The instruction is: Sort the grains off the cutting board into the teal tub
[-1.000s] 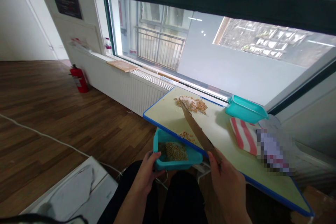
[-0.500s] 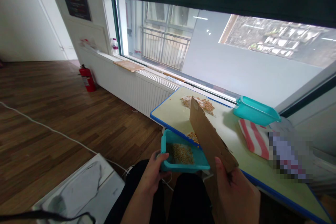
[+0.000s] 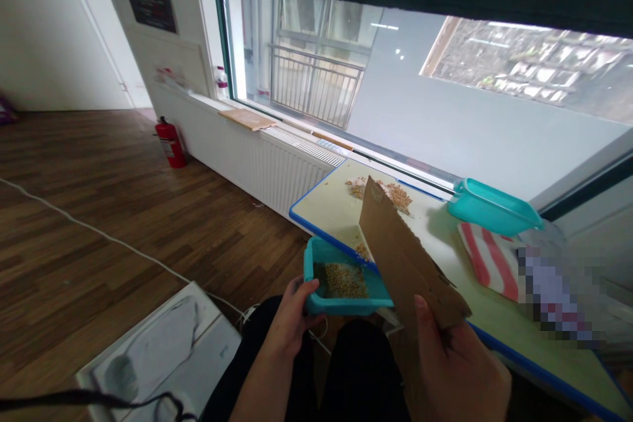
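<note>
My left hand [image 3: 293,316] is closed on the left rim of a teal plastic basket [image 3: 341,308], thumb on top, just under the table's front edge. Grains [image 3: 343,280] lie in the bottom of this basket. A flat piece of cardboard [image 3: 400,237] stands on edge across the table, gripped by my right hand [image 3: 452,362] at its near end. Left of the cardboard, a few kernels [image 3: 362,252] sit at the blue table edge, right above the basket. Farther back is a spread pile of kernels [image 3: 398,196], partly hidden by the cardboard's tip.
On the pale, blue-edged table [image 3: 326,201] are a second teal basket [image 3: 494,208] and a red-and-white striped cloth [image 3: 487,260]. A radiator [image 3: 291,161] runs under the window. A white box [image 3: 168,349] and a cable [image 3: 109,234] lie on the floor; a fire extinguisher [image 3: 171,143] stands beyond.
The cardboard's near end and my right hand have shifted slightly right. Fewer kernels show at the table edge beside the cardboard. The view has turned a little; my left hand keeps its hold.
</note>
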The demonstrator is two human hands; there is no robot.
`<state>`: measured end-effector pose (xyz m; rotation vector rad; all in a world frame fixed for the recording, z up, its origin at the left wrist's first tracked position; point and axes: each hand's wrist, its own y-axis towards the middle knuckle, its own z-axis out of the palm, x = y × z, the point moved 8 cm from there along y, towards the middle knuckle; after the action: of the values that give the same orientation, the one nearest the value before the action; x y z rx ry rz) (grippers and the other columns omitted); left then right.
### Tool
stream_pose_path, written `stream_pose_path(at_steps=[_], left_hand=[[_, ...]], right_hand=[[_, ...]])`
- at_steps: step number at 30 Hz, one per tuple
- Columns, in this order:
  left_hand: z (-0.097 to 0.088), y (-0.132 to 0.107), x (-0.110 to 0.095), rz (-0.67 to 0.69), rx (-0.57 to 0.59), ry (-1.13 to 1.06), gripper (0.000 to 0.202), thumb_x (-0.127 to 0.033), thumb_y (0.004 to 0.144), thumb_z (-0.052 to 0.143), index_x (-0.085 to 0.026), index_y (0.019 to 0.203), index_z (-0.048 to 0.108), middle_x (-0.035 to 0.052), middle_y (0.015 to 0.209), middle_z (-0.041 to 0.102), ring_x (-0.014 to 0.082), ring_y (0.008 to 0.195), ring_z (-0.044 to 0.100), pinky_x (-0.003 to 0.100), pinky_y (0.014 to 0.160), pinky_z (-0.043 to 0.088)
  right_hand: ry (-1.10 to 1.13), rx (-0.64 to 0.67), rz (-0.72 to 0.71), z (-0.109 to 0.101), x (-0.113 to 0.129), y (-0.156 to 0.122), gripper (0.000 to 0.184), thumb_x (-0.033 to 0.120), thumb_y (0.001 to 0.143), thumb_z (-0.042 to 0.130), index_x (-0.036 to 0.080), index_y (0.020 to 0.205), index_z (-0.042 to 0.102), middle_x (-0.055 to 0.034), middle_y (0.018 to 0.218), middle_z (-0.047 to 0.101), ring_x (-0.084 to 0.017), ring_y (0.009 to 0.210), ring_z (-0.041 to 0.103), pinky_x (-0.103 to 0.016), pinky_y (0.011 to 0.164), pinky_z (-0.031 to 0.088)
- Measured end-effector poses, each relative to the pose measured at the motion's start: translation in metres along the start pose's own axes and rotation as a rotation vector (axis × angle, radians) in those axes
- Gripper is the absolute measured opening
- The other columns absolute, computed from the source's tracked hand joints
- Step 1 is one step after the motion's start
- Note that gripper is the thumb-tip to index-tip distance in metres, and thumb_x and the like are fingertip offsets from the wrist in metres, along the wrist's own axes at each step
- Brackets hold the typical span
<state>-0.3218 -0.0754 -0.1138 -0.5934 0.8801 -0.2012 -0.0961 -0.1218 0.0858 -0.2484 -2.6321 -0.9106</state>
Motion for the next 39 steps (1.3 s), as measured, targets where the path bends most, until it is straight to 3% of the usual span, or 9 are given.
stream_pose_path(at_steps=[4,9,16,22,28,35,39], left_hand=[[0.000,0.000,-0.001,0.006,0.012,0.001,0.039,-0.039,0.085,0.069,-0.021,0.118,0.059,0.0117,0.114,0.064,0.0241,0.096,0.064,0.037,0.074,0.058],[-0.002,0.001,0.000,0.007,-0.006,0.006,0.036,-0.035,0.087,0.066,-0.019,0.119,0.059,0.0120,0.110,0.064,0.0220,0.088,0.065,0.038,0.072,0.059],[-0.003,0.004,0.005,0.025,0.019,-0.001,0.039,-0.036,0.088,0.066,-0.020,0.123,0.057,0.0131,0.119,0.064,0.0230,0.093,0.066,0.037,0.070,0.061],[-0.001,0.006,0.011,-0.006,0.004,0.007,0.038,-0.033,0.086,0.068,-0.019,0.120,0.059,0.0135,0.115,0.066,0.0226,0.090,0.066,0.035,0.068,0.059],[0.000,0.006,0.010,-0.003,0.000,-0.023,0.038,-0.033,0.083,0.070,-0.019,0.118,0.061,0.0133,0.113,0.066,0.0234,0.090,0.067,0.035,0.068,0.059],[-0.006,0.016,-0.002,0.041,-0.013,0.014,0.036,-0.036,0.086,0.065,-0.019,0.118,0.060,0.0124,0.113,0.064,0.0229,0.089,0.065,0.035,0.067,0.059],[-0.008,0.020,-0.009,0.055,-0.033,0.008,0.039,-0.037,0.084,0.067,-0.020,0.117,0.060,0.0116,0.108,0.065,0.0223,0.088,0.065,0.034,0.068,0.058]], right_hand=[[0.001,-0.062,-0.011,0.005,-0.007,0.016,0.068,0.077,0.090,0.038,0.023,0.067,0.072,-0.0123,0.057,0.069,-0.028,0.053,0.068,-0.032,0.047,0.045],[0.215,-0.015,-0.106,0.042,-0.014,0.054,0.057,0.067,0.088,0.048,0.020,0.093,0.080,-0.0125,0.084,0.079,-0.030,0.079,0.076,-0.036,0.070,0.057],[0.499,0.343,-0.153,0.105,-0.011,0.101,0.040,0.051,0.082,0.059,0.023,0.102,0.079,-0.0066,0.099,0.080,-0.027,0.094,0.075,-0.040,0.087,0.058],[0.679,0.489,-0.236,0.127,0.012,0.119,0.031,0.032,0.071,0.060,0.023,0.094,0.078,-0.0064,0.103,0.080,-0.024,0.098,0.075,-0.043,0.097,0.055],[0.816,0.567,-0.197,0.142,0.022,0.128,0.030,0.027,0.063,0.056,0.023,0.083,0.077,-0.0064,0.097,0.080,-0.024,0.094,0.074,-0.042,0.093,0.054],[0.886,0.548,-0.065,0.146,0.013,0.153,0.019,0.030,0.058,0.064,0.022,0.070,0.075,-0.0078,0.083,0.079,-0.026,0.086,0.072,-0.037,0.075,0.051],[0.894,0.590,-0.022,0.149,0.009,0.159,0.018,0.028,0.055,0.067,0.021,0.069,0.075,-0.0090,0.081,0.079,-0.027,0.084,0.072,-0.037,0.074,0.051]])
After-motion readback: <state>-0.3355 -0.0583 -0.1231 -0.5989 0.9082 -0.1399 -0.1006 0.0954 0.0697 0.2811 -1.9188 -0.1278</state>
